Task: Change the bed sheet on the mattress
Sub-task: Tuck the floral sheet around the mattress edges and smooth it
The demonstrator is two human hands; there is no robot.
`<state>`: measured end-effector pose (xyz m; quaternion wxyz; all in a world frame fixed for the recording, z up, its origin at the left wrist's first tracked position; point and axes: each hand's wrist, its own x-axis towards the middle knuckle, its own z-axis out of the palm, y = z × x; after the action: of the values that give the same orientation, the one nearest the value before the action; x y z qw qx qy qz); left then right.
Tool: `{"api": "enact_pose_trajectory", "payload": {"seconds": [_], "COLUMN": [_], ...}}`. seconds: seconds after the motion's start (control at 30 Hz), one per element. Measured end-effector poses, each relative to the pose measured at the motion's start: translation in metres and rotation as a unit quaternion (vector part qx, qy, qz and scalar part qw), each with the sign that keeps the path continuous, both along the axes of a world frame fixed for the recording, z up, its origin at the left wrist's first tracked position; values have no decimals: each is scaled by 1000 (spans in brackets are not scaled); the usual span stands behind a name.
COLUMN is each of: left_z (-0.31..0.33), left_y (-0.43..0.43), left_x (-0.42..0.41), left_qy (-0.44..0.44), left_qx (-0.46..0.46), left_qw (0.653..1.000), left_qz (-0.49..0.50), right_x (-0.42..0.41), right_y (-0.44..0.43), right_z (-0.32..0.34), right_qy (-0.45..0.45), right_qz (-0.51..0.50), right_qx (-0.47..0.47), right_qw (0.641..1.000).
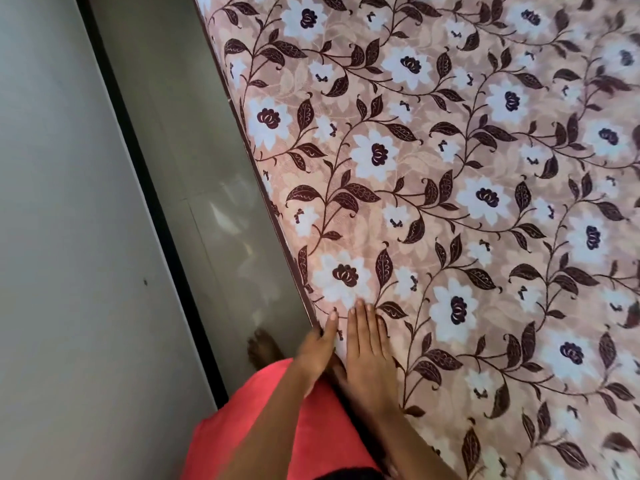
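The mattress (450,202) fills the right of the view, its floral top bare up to the dark piped edge (257,161). No loose bed sheet is in view. The right hand (367,344) lies palm down just inside that edge, fingers straight and together. The left hand (317,348) sits on the edge itself, one digit straight along the top (the rest drop over the side, so a grip cannot be confirmed). A bare foot (263,348) stands on the glossy tiled floor (194,168), in the narrow gap beside the wall (52,202).

Probable hazards:
- Body weight leaned on the edge may shift the mattress sideways.
- The foot may slip on the glossy tile under load.
- The gap leaves little room to step back.
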<state>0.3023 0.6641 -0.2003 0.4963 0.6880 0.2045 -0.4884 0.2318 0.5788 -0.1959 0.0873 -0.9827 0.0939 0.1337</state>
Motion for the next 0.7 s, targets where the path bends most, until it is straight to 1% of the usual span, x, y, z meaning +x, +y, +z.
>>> {"api": "enact_pose_trajectory", "payload": {"seconds": [0.13, 0.23, 0.37, 0.43, 0.5, 0.6, 0.7], "left_z": [5, 7, -13, -21, -21, -26, -30], "left_y": [8, 12, 9, 4, 2, -1, -4], "left_x": [-59, -88, -108, -119, -122, -124, -135], "left_qy": [57, 54, 26, 0, -26, -45, -20], "left_qx": [-11, 4, 60, 132, 181, 181, 150], "left_qw": [998, 998, 998, 990, 982, 982, 988], "left_qz": [-8, -11, -6, -44, -45, -19, 14], "right_x": [-85, -130, -150, -155, -156, -159, -177], "right_y": [-10, -12, -12, -10, -9, -7, -4], "right_z": [3, 6, 3, 2, 2, 1, 1], "right_qy": [-11, -8, 4, 7, 3, -1, -17], "right_qz": [-29, -15, -26, -37, -41, -36, -28], "right_qx": [33, 22, -4, -10, -16, -31, -39], "right_qw": [999, 1000, 1000, 999, 999, 999, 999]}}
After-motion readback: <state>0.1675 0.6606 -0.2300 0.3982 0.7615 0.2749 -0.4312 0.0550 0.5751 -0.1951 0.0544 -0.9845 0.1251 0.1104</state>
